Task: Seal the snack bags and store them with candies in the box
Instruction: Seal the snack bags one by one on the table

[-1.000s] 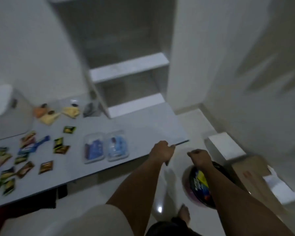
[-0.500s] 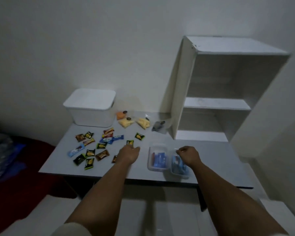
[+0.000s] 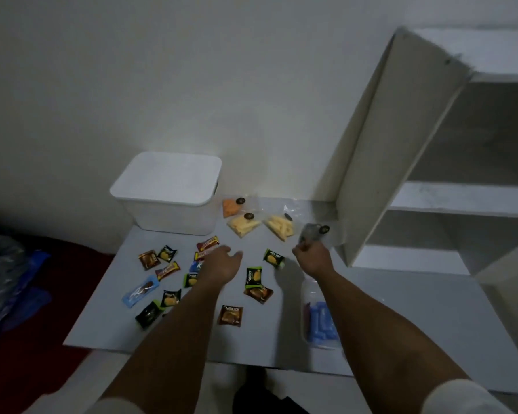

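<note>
A white lidded box (image 3: 165, 192) stands at the table's back left. To its right lie the snack bags: an orange one (image 3: 231, 207), two yellow ones (image 3: 244, 225) (image 3: 281, 226) and a grey one (image 3: 313, 232). Several wrapped candies (image 3: 254, 275) are scattered over the table's middle and left. My left hand (image 3: 222, 262) hovers palm down over the candies, fingers apart and holding nothing. My right hand (image 3: 311, 258) has its fingers curled on the near edge of the grey bag.
A clear container with blue pieces (image 3: 320, 324) sits near the front edge, partly under my right forearm. A white open shelf unit (image 3: 401, 150) stands on the table's right side. A dark red surface with blue plastic (image 3: 18, 279) lies to the left.
The view swung from the floor up to the table and came closer. Both hands moved forward, the left over the candies, the right from the clear container to the grey bag.
</note>
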`<state>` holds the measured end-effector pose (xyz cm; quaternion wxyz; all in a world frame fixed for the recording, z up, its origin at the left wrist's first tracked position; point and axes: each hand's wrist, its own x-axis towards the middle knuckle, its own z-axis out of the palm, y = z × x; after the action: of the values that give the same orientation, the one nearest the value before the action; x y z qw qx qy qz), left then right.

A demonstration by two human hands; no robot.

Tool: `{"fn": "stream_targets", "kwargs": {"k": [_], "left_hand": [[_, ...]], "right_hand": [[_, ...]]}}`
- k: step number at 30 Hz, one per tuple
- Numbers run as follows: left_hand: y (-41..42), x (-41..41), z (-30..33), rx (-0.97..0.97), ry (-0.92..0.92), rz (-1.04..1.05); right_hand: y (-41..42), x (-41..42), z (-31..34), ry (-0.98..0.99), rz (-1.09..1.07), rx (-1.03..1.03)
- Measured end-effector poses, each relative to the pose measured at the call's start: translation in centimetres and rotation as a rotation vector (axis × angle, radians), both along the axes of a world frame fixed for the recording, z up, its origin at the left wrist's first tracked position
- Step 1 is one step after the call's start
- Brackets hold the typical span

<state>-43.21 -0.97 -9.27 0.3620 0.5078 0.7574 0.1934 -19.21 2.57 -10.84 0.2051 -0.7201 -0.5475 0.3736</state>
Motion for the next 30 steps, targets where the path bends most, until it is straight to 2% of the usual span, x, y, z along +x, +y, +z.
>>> {"fn": "stream_targets", "kwargs": {"k": [7, 13, 17, 23, 30], "left_hand": [[15.3, -0.3, -4.9, 0.029, 0.118, -0.143], [22.6, 0.0, -8.6, 0.032, 0.199, -0.247], [24.1, -0.5, -10.9, 0.075, 0.269, -0.315], [23.7, -2.1, -12.5, 0.179, 0.36, -0.443], [21.5, -4.0, -11.8, 0.138, 0.285, -0.569]], "right_hand": [[15.4, -4.8, -3.0, -0.037, -0.092, -0.02], [25.1, -9.3, -5.9, 0.019, -0.131, -0.022], [28.9, -11.2, -8.0, 0.021, -0.112, -0.164], [30.7, -13.1, -10.1, -0.093, -0.132, -0.219], [29.2, -13.5, -9.1, 0.142, -0.257, -0.108]]}}
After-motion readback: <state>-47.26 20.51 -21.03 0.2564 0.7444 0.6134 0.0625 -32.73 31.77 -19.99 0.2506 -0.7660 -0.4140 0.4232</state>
